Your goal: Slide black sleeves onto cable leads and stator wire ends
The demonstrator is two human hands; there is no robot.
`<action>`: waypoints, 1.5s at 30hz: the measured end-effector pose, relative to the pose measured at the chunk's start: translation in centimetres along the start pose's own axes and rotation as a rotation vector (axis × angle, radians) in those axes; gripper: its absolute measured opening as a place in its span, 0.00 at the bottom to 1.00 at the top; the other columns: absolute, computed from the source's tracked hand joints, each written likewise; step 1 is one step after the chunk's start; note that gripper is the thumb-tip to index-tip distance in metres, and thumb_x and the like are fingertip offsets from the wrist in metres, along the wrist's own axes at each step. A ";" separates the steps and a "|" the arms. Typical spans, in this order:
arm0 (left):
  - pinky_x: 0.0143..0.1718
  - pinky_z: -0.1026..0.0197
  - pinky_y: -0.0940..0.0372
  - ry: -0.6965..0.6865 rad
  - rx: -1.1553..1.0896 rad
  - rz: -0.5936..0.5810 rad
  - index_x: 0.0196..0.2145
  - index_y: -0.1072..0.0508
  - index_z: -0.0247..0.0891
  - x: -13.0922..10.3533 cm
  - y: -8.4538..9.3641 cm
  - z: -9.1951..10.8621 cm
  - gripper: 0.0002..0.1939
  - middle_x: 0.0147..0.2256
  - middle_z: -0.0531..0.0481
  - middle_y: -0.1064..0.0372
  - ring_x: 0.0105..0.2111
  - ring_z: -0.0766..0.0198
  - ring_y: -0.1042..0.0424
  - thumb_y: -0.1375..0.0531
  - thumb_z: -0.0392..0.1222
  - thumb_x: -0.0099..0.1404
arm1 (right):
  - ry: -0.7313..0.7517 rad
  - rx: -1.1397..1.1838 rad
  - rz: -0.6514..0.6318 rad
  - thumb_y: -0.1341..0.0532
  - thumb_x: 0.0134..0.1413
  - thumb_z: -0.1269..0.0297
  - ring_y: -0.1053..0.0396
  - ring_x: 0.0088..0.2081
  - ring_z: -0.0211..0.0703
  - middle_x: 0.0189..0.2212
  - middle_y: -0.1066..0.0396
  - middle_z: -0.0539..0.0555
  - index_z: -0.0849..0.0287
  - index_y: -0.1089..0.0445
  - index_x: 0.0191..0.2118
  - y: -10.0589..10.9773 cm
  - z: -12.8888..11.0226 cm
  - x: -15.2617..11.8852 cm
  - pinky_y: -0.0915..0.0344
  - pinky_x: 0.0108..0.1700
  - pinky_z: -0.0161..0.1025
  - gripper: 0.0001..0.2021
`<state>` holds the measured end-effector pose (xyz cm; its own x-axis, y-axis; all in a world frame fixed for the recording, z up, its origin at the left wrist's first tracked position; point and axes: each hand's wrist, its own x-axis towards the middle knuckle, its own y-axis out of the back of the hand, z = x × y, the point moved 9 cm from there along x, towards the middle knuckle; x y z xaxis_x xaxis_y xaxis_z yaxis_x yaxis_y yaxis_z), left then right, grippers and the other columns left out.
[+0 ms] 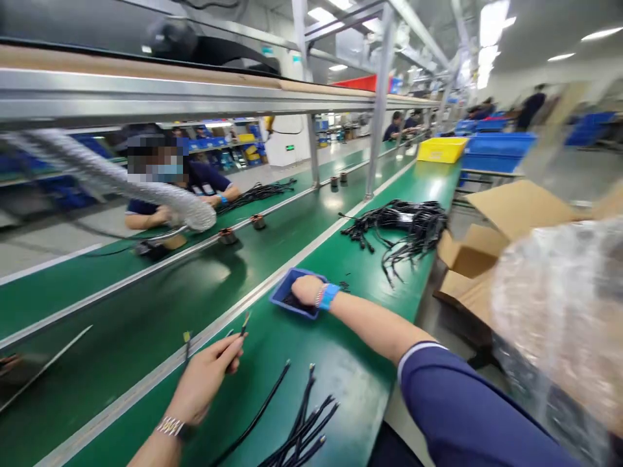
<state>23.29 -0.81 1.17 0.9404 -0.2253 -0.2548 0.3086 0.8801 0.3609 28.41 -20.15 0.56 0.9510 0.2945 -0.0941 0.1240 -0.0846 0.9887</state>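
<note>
My left hand pinches a thin black cable whose stripped end, with coloured wires, points up past the fingertips. Another cable end with a yellow-green wire stands up behind that wrist; whether the same hand holds it, I cannot tell. Inside a small blue bin, my right hand reaches down among small dark pieces. Its fingertips are hidden in there. Several black cables lie on the green bench between me and the bin.
A heap of black cables lies farther along the bench, before a yellow bin and a blue crate. Open cardboard and plastic-wrapped goods stand at the right. Across the line, a co-worker sits behind a flexible duct.
</note>
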 end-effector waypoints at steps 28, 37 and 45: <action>0.18 0.70 0.47 -0.159 -0.360 -0.067 0.35 0.29 0.32 -3.1 0.1 1.1 0.16 0.23 0.53 0.39 0.19 0.74 0.43 0.44 0.49 0.56 | 0.136 1.719 0.432 0.37 0.39 0.66 0.36 0.22 0.31 0.20 0.33 0.48 0.63 0.33 0.26 5.0 -8.9 -3.0 0.39 0.26 0.31 0.07; 0.18 0.69 0.48 -0.145 -0.386 -0.077 0.34 0.29 0.32 -3.1 0.1 1.0 0.16 0.22 0.53 0.39 0.19 0.74 0.44 0.43 0.49 0.55 | 0.142 1.709 0.406 0.37 0.39 0.66 0.36 0.22 0.31 0.20 0.33 0.48 0.63 0.33 0.25 5.0 -9.2 -2.8 0.38 0.26 0.31 0.07; 0.18 0.69 0.49 -0.139 -0.486 -0.117 0.32 0.29 0.32 -3.1 -0.2 0.9 0.15 0.21 0.54 0.38 0.17 0.75 0.44 0.43 0.49 0.55 | 0.152 1.731 0.400 0.36 0.38 0.65 0.36 0.23 0.31 0.22 0.32 0.48 0.63 0.34 0.26 4.7 -9.3 -2.8 0.37 0.28 0.32 0.08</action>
<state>20.46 -0.66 2.68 0.9238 -0.3581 -0.1352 0.3418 0.9308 -0.1298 23.66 -12.57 6.55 0.9754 0.0751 0.2072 0.1369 -0.9432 -0.3026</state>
